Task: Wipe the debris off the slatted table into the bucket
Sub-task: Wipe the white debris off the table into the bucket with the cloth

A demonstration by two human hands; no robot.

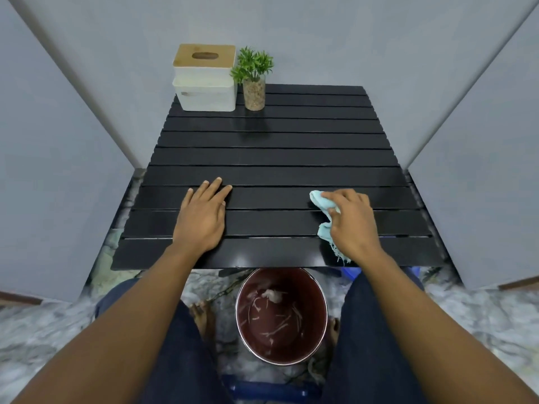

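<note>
1. Bucket (pixel 316 330) stands on the floor between the person's knees, partly under the near edge of the slatted table (pixel 277 156). Pale debris (pixel 274 295) lies in its bottom.
2. At that near edge the fringe of the cloth (pixel 320 201) hangs over, right of the bucket's mouth. A straight pull from there would likely drop scraps on the floor beside the rim, so strokes should angle toward the middle.
3. The left hand (pixel 201 217) lies flat on the slats, fingers straight. The right hand (pixel 350 220), well apart from it, clamps the bunched light-blue cloth against the table.
4. Gaps between the slats run crosswise, so fine bits dragged over them could fall through and miss the bucket. Any debris left on the dark slats is too small to tell.
5. Beyond the hands there is open room to sweep toward the right and far edges.
6. In the far left corner stand a tissue box (pixel 205 80) and, just beside it, a potted plant (pixel 253 80). A wide stroke could tip the plant.
</note>
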